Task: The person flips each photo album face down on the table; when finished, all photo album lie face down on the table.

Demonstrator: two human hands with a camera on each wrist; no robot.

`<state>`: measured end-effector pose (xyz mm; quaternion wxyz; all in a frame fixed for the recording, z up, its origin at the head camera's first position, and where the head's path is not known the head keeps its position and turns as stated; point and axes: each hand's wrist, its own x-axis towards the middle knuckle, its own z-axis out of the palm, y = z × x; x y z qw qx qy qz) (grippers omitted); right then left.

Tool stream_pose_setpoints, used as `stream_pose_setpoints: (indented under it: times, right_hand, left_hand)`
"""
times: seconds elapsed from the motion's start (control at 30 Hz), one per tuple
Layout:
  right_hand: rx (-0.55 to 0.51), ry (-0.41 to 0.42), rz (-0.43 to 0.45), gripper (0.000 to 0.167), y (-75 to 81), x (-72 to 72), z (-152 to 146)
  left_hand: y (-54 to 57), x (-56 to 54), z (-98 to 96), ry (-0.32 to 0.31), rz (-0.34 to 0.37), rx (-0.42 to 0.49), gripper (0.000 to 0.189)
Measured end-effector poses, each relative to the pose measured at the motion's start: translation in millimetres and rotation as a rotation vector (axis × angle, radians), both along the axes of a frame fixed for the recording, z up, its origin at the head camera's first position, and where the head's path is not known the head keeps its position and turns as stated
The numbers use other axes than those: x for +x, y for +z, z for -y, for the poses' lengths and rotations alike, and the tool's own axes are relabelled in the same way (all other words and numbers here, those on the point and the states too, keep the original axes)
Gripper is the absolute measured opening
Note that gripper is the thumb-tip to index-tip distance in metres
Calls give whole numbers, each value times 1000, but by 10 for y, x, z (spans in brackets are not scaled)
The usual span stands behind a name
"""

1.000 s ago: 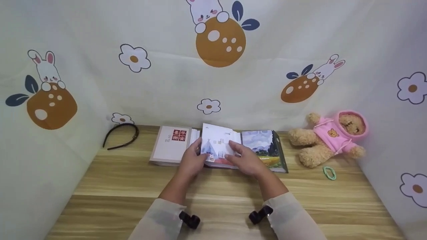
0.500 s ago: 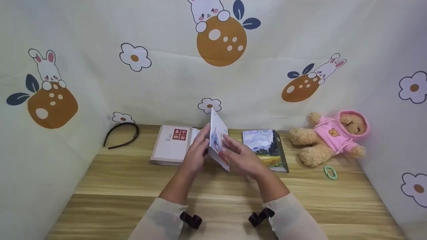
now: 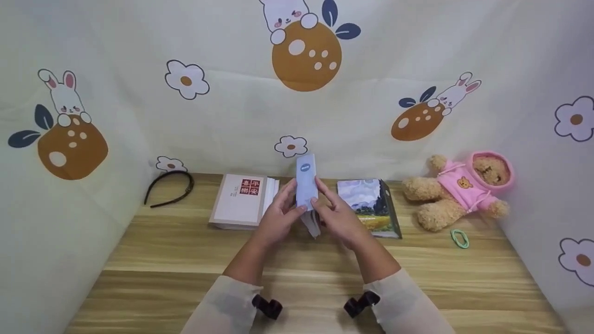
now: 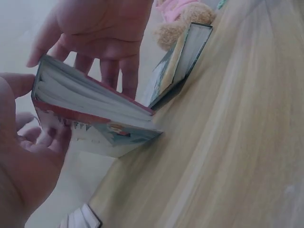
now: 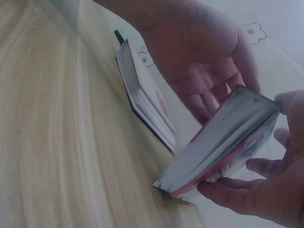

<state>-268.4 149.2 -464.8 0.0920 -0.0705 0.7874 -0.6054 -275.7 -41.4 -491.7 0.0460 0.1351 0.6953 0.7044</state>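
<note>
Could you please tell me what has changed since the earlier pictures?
The middle book has turned so its blue spine, not its front cover, faces the head camera. The left hand and right hand hold it as before. The white book, landscape book, headband, teddy bear and hair tie stayed put.

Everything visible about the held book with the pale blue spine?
The thick book has board-like, red-banded covers around white pages and a darker oval on its pale blue spine. It is nearly closed, spine facing the head camera; the left hand and right hand grip opposite sides. Contact with the wooden table is unclear.
</note>
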Motion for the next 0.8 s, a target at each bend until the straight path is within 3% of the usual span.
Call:
stream_pose_setpoints:
  times: [0.17, 0.43, 0.53, 0.7, 0.8]
  right_hand:
    - [4, -13, 34, 58, -63, -29, -2]
    - [-96, 1, 60, 59, -102, -53, -26]
    - [-73, -32, -12, 59, -84, -73, -52]
    - [7, -110, -182, 62, -17, -110, -129]
    - [62, -109, -203, 63, -1, -116, -160]
  left_hand:
    - [-54, -27, 21, -1, 104, 14, 81]
    - [-14, 1, 19, 81, 83, -87, 83]
    - [-18, 9, 24, 70, 75, -115, 83]
    - [-125, -16, 55, -16, 74, -164, 72]
    - [-207, -31, 77, -39, 32, -254, 67]
